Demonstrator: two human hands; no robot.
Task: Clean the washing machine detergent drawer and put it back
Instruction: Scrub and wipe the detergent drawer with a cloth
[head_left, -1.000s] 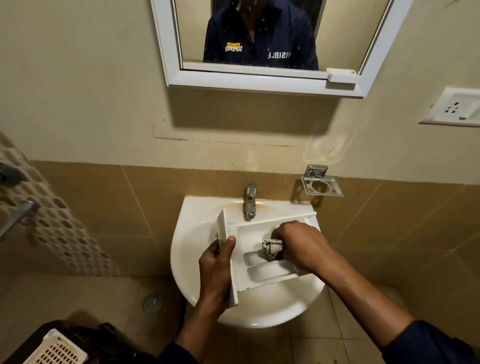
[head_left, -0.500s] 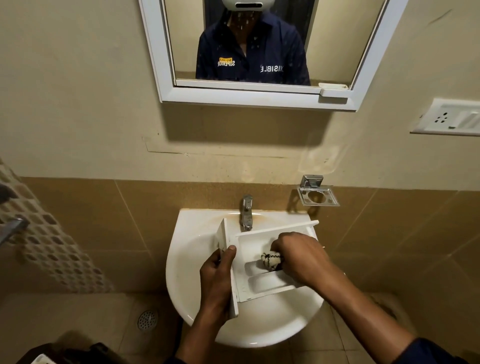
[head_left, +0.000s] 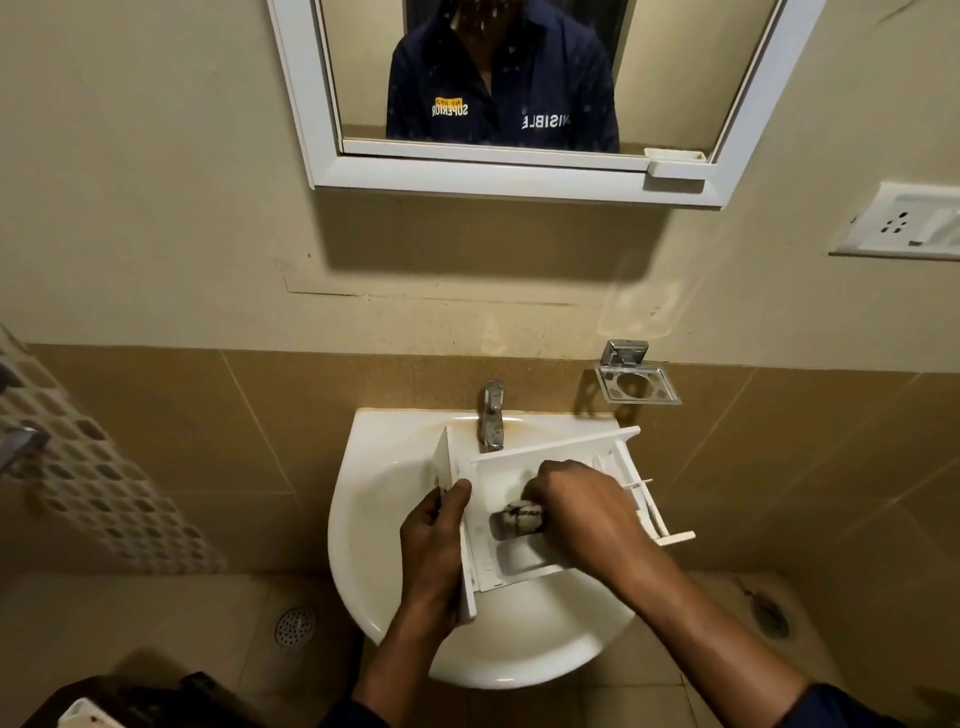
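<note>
While the detergent drawer (head_left: 498, 478) is held over the white sink (head_left: 363, 519), the room runs left to right: patterned tile wall (head_left: 78, 467), floor drain (head_left: 294, 627), brown tile band behind the sink, chrome tap (head_left: 491, 415) at the basin's back edge, white-framed mirror (head_left: 467, 171) above on the beige wall, chrome holder (head_left: 636, 384) right of the tap, socket plate (head_left: 904, 223) far right. Drawer lies open side up, roughly level. Its front panel is at the left, its rear end at the right. Left hand (head_left: 434, 540): forearm comes up from the bottom edge, fingers wrapped round the front panel, thumb up on the panel's inner face. Right hand (head_left: 582, 514): forearm comes in from bottom right, knuckles up, fingers curled down into the middle compartment, gripping a small white-and-dark wad (head_left: 522, 519); cloth or scrubber, cannot tell. Edges: tap sits just behind the drawer's back left corner; touching or apart, cannot tell. Drawer's rear rails overhang the basin's right rim. Bare basin shows left of the front panel and along the near side. Second floor drain (head_left: 769, 616) is on the floor right of the sink.
</note>
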